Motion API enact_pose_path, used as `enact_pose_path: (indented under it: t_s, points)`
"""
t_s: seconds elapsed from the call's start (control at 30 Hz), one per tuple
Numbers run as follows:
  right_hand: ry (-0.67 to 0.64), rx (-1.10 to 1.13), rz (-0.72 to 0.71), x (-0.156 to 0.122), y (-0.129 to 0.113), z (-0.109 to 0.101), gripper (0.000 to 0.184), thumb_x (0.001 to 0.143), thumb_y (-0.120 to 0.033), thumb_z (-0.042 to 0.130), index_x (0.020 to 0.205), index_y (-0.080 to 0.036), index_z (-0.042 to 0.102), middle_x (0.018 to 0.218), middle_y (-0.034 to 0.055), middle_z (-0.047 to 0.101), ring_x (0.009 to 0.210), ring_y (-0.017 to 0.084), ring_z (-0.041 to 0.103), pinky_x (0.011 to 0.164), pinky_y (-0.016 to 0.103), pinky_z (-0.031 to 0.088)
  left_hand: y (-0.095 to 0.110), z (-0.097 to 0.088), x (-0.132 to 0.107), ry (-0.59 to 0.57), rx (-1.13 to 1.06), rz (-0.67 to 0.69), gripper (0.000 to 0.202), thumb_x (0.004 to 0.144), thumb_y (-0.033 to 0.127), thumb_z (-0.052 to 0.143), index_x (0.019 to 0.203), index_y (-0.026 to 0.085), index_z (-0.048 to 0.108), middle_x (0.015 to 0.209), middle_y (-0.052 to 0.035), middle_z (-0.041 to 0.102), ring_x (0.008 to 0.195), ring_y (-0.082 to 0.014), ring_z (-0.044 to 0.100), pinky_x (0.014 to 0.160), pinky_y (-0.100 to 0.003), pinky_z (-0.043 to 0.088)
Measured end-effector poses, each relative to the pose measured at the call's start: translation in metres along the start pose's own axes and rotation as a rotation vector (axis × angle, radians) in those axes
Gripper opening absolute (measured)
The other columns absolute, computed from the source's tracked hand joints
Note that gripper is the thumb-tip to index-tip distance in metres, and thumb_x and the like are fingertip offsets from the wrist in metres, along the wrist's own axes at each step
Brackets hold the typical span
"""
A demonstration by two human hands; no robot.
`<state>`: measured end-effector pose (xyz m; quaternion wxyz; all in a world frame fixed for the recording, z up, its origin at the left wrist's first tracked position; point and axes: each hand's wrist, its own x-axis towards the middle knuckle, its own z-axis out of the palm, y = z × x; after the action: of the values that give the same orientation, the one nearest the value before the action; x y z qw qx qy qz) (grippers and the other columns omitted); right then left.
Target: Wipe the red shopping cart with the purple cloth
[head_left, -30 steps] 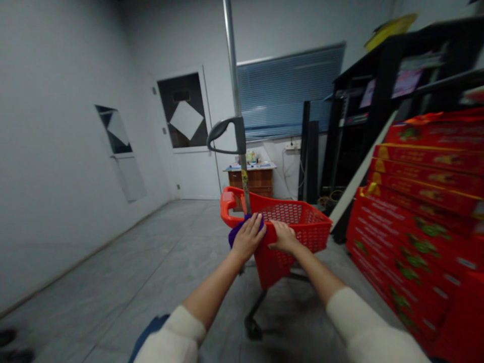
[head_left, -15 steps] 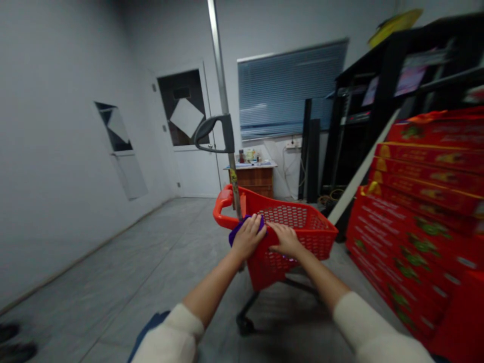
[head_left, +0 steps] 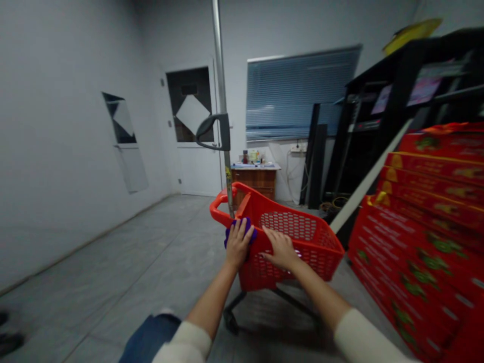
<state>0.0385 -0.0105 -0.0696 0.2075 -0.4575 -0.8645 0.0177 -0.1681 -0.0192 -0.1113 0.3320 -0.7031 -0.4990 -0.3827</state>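
A red plastic shopping cart [head_left: 302, 237] on black wheels stands in front of me on the grey floor. A metal pole [head_left: 221, 101] with a grey handle rises from its left end. My left hand [head_left: 237, 244] presses a purple cloth [head_left: 229, 233] against the cart's near left corner, fingers spread over it. My right hand [head_left: 280, 248] rests flat on the cart's near rim, fingers stretched out.
Stacked red cartons [head_left: 427, 217] fill the right side, with black shelving [head_left: 401, 116] behind them and a white board leaning across. A small wooden cabinet [head_left: 254, 180] stands at the far wall under a blue blind. A white door [head_left: 194, 136] is at the back left.
The cart has turned a little, its left end swinging toward me. Both hands stayed on its near rim, the left sliding the cloth slightly left and down the corner.
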Motion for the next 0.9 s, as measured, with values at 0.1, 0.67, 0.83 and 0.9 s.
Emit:
enact_pose_path:
  t_s: [0.1, 0.67, 0.83, 0.9]
  points:
    - [-0.030, -0.057, -0.104, 0.002, -0.001, -0.001, 0.088, 0.081, -0.035, 0.062, 0.157, -0.025, 0.018, 0.158, 0.0095, 0.035, 0.138, 0.028, 0.039, 0.112, 0.047, 0.029, -0.012, -0.005, 0.013, 0.120, -0.056, -0.115, 0.046, 0.093, 0.020, 0.052, 0.139, 0.022, 0.050, 0.153, -0.0152, 0.041, 0.150, -0.0288, 0.019, 0.118, -0.058, 0.027]
    - [-0.253, -0.082, -0.441, 0.037, 0.009, 0.003, 0.100, 0.080, -0.035, 0.063, 0.158, -0.018, 0.003, 0.165, 0.0104, 0.005, 0.152, 0.027, 0.009, 0.123, 0.046, 0.018, -0.017, 0.065, -0.021, 0.440, -0.366, -0.549, 0.072, 0.094, 0.024, 0.054, 0.156, 0.023, 0.017, 0.161, -0.0168, 0.023, 0.150, -0.0282, 0.019, 0.119, -0.055, 0.029]
    - [-0.259, -0.021, -0.406, 0.046, -0.006, 0.004, 0.100, 0.081, -0.036, 0.064, 0.158, -0.020, 0.003, 0.165, 0.0113, 0.007, 0.151, 0.028, 0.014, 0.121, 0.047, 0.023, -0.002, 0.080, -0.034, 0.314, -0.371, -0.353, 0.065, 0.095, 0.033, 0.054, 0.153, 0.021, 0.027, 0.155, -0.0163, 0.037, 0.149, -0.0295, 0.024, 0.115, -0.052, 0.036]
    - [-0.263, -0.010, -0.383, 0.045, -0.006, 0.003, 0.101, 0.081, -0.033, 0.065, 0.158, -0.020, 0.001, 0.165, 0.0115, 0.006, 0.151, 0.028, 0.015, 0.121, 0.046, 0.025, -0.006, 0.086, -0.042, 0.315, -0.373, -0.240, 0.058, 0.096, 0.028, 0.050, 0.151, 0.024, 0.033, 0.151, -0.0136, 0.044, 0.147, -0.0273, 0.029, 0.114, -0.049, 0.039]
